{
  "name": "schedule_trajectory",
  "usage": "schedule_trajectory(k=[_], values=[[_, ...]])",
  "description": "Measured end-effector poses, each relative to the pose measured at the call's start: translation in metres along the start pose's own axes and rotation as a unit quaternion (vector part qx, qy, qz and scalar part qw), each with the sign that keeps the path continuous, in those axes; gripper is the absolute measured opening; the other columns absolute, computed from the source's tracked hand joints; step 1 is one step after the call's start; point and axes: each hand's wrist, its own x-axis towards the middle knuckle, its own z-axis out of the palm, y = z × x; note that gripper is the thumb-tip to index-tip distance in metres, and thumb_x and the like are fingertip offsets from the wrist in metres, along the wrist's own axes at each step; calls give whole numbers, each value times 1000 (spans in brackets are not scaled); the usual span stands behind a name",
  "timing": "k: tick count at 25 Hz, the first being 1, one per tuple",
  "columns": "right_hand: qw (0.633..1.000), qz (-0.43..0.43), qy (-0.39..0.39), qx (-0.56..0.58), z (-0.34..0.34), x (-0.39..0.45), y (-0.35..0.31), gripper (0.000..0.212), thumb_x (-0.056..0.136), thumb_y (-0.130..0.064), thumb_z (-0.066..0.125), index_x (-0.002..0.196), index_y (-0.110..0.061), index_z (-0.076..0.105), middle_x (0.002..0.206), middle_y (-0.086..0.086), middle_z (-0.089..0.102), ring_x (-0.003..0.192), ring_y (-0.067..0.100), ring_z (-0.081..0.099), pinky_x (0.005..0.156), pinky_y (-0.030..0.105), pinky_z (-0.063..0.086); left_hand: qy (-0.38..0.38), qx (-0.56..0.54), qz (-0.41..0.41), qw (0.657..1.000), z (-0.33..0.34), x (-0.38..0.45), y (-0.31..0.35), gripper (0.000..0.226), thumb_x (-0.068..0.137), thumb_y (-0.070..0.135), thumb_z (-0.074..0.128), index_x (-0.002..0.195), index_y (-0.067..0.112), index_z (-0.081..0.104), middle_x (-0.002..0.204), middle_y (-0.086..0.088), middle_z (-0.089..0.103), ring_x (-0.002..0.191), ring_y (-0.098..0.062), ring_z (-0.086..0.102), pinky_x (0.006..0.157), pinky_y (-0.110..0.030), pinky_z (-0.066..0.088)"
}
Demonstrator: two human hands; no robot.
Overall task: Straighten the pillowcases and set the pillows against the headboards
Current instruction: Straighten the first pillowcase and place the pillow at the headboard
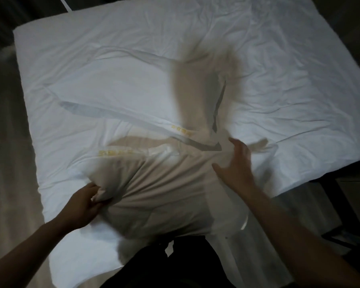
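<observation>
A white pillow (pixel 154 196) lies on the near part of the bed, its case creased and marked with yellow lettering (pixel 114 153). My left hand (pixel 85 201) grips the pillow's near left corner, bunching the cloth. My right hand (pixel 236 165) hovers over the pillow's right side with its fingers spread and holds nothing. A second white pillow (pixel 116 94) lies flat farther up the bed, also with yellow lettering (pixel 181 130). No headboard is in view.
The bed (pixel 289 69) is covered by a wrinkled white sheet and fills most of the view. Pale floor (pixel 6 163) runs along the left side. Dark furniture (pixel 349 215) stands at the right, beyond the bed's corner.
</observation>
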Motion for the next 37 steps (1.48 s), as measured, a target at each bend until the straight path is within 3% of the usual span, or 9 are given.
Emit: schedule_trajectory(k=[4, 7, 11, 14, 16, 20, 23, 27, 37], values=[[942, -27, -261, -209, 7, 64, -27, 122, 73, -73, 76, 167, -31, 10, 173, 2, 23, 162, 28, 12, 128, 61, 6, 15, 25, 41, 999, -4, -9, 17, 33, 83, 46, 63, 98, 20, 77, 103, 6, 69, 89, -17, 69, 74, -31, 54], [905, 24, -345, -250, 19, 38, -19, 107, 76, -94, 43, 161, -30, 34, 169, 3, 36, 157, 28, 29, 126, 59, 12, 10, -6, 37, 999, -5, -28, 27, 25, 84, 45, 65, 102, 29, 72, 108, 12, 68, 94, -14, 68, 78, -27, 52], [951, 32, -269, -152, 31, -43, 2, 113, 70, -99, 16, 138, -22, 63, 143, 10, 66, 129, 31, 62, 105, 42, 44, -8, 100, -46, 994, -18, -34, 29, 40, 79, 64, 58, 103, 33, 69, 115, 18, 66, 103, -15, 69, 79, -38, 56], [974, 49, -204, -92, 23, -86, 9, 82, 86, -85, 42, 123, -19, 71, 127, 10, 74, 121, 32, 67, 99, 40, 49, 67, 112, -105, 986, -49, -14, 55, 39, 74, 67, 67, 84, 29, 63, 85, 15, 71, 88, -9, 69, 76, -36, 56], [984, 42, -165, -46, 13, -104, 12, 67, 86, -81, 50, 97, -19, 73, 98, 4, 78, 98, 26, 72, 84, 39, 53, 121, 83, -25, 989, -61, 8, 75, 39, 75, 56, 77, 102, 33, 62, 102, 14, 72, 104, -13, 66, 88, -40, 55], [991, 19, -131, -16, -8, -127, 20, 56, 92, -69, 57, 77, -15, 57, 63, 2, 52, 58, 13, 49, 60, 36, 41, -64, 226, 6, 972, -63, 66, 107, 87, 66, 59, 74, 146, 42, 44, 145, 19, 52, 149, -21, 34, 124, -49, 19], [994, 16, -103, -39, -25, -143, 30, 58, 92, -71, 54, 78, -14, 55, 68, 9, 51, 60, 18, 47, 61, 38, 42, -206, 198, -37, 958, -64, 98, 131, 40, 77, 52, 77, 108, 31, 65, 88, 19, 68, 101, -15, 63, 98, -34, 45], [998, 24, -39, -54, -65, -157, 54, 68, 86, -74, 58, 73, -9, 45, 62, 3, 36, 56, 12, 35, 56, 35, 32, -147, 101, 40, 983, -54, 104, 163, 27, 79, 36, 86, 76, 17, 66, 57, 15, 56, 58, -7, 51, 61, -27, 43], [991, 73, 73, 90, -193, -164, 158, 55, 85, -56, 76, 59, -17, 46, 54, 0, 47, 52, 6, 48, 57, 31, 39, 27, 48, 168, 984, -1, 136, 363, 8, 84, 34, 69, 82, 27, 69, 67, -1, 70, 69, -20, 66, 69, -36, 55]])
